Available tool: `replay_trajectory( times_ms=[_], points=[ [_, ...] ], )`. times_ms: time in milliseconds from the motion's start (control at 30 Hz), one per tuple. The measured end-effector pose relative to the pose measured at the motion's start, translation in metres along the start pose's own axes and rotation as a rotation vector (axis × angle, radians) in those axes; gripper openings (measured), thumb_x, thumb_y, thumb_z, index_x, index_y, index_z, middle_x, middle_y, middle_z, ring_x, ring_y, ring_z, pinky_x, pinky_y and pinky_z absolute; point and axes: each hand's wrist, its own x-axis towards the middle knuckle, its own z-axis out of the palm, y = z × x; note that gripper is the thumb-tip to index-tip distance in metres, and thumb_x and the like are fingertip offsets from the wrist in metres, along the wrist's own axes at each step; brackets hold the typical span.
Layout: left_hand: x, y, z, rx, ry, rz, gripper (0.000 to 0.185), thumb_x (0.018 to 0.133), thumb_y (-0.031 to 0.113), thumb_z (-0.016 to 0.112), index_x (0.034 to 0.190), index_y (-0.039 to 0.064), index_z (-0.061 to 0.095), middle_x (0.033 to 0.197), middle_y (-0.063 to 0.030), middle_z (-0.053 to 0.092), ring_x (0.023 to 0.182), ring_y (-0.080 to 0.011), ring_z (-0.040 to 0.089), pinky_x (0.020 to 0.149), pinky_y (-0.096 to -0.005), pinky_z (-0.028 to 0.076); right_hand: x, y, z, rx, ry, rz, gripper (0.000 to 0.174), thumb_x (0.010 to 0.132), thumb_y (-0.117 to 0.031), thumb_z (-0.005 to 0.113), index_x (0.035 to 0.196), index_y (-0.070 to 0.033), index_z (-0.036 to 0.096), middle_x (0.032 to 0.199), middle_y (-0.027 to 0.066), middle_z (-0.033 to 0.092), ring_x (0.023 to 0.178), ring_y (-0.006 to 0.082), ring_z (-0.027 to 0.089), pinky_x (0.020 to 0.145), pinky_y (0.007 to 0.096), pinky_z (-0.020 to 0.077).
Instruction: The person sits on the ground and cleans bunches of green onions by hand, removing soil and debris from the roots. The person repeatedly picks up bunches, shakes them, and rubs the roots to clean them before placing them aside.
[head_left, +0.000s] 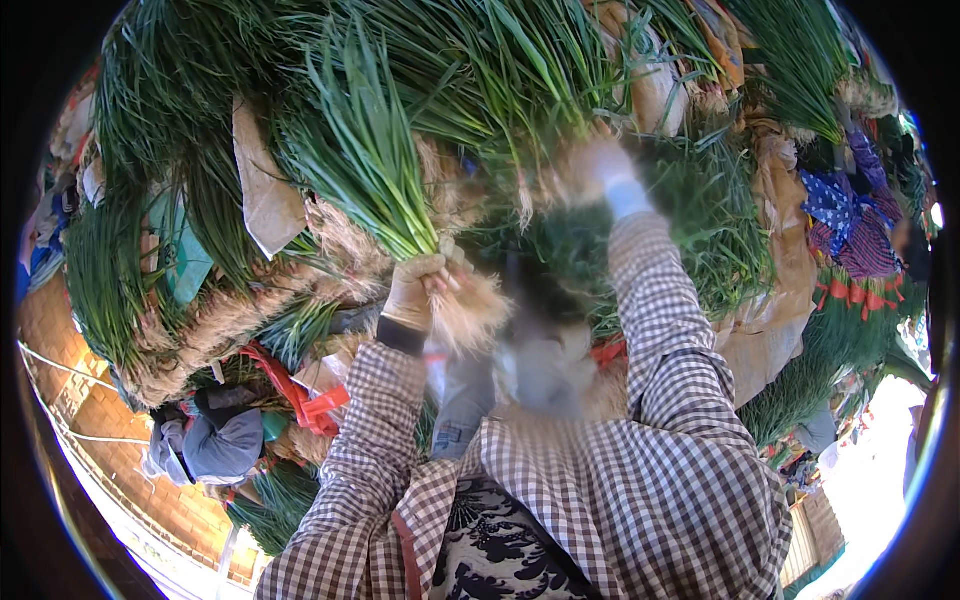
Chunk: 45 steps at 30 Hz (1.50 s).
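Note:
A light work glove covers my left hand (417, 289), which is closed around a bunch of long green leafy stalks (397, 202), like garlic greens or scallions. Pale, hairy roots (469, 311) hang out below the grip, and the leaves fan upward. My right hand (604, 161), blurred, reaches to the root end of a large heap of the same greens (480, 82); its fingers cannot be made out. Loose green leaves (712, 232) lie beside my right forearm.
Root-on greens (112, 277) are piled at the left, by a red plastic strip (300, 397). Brown sheeting (772, 300) lies at the right, near bundles tied with red bands (859, 296). People in patterned clothing (851, 217) and dark clothing (217, 442) are at both sides.

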Motion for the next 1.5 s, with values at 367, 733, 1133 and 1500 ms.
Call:
replay_trajectory(
  times_ms=[367,733,1133,1500],
  points=[
    [0.027,-0.017,0.078,-0.073,-0.06,-0.018,0.033,0.07,0.004,0.062,0.103,0.001,0.056,0.085,-0.0088,0.066,0.07,-0.022,0.064,0.072,-0.0341,0.055,-0.14,-0.067,-0.025,0.353,0.335,-0.263,0.047,0.097,-0.037,0.032,0.13,-0.003,0.035,0.104,0.0195,0.054,0.075,0.028,0.063,0.067,0.0376,0.0557],
    [0.022,-0.019,0.045,-0.129,-0.058,-0.195,0.041,0.065,0.0,0.06,0.106,-0.003,0.056,0.098,-0.0179,0.063,0.072,-0.0258,0.065,0.061,-0.0317,0.057,-0.124,-0.118,0.013,1.408,0.093,-0.198,0.04,0.092,-0.03,0.051,0.121,-0.003,0.046,0.109,0.0152,0.057,0.089,0.0254,0.058,0.074,0.041,0.0515],
    [0.012,-0.021,0.042,-0.371,-0.228,-0.199,0.039,0.065,0.004,0.064,0.102,0.004,0.054,0.094,-0.01,0.057,0.085,-0.0234,0.058,0.074,-0.04,0.054,-0.118,-0.135,0.058,1.99,-0.094,-0.248,0.019,0.095,-0.021,0.042,0.097,-0.005,0.051,0.087,0.0097,0.057,0.081,0.0189,0.057,0.073,0.0348,0.0484],
    [0.004,-0.029,0.029,-0.268,-0.074,-0.26,0.034,0.069,0.002,0.062,0.103,0.001,0.058,0.093,-0.0167,0.065,0.081,-0.0253,0.065,0.075,-0.0399,0.054,-0.147,-0.169,-0.065,0.501,-0.184,-0.255,0.036,0.084,-0.014,0.058,0.12,-0.01,0.051,0.086,0.0111,0.064,0.081,0.0243,0.064,0.075,0.0354,0.0525]
  ],
)
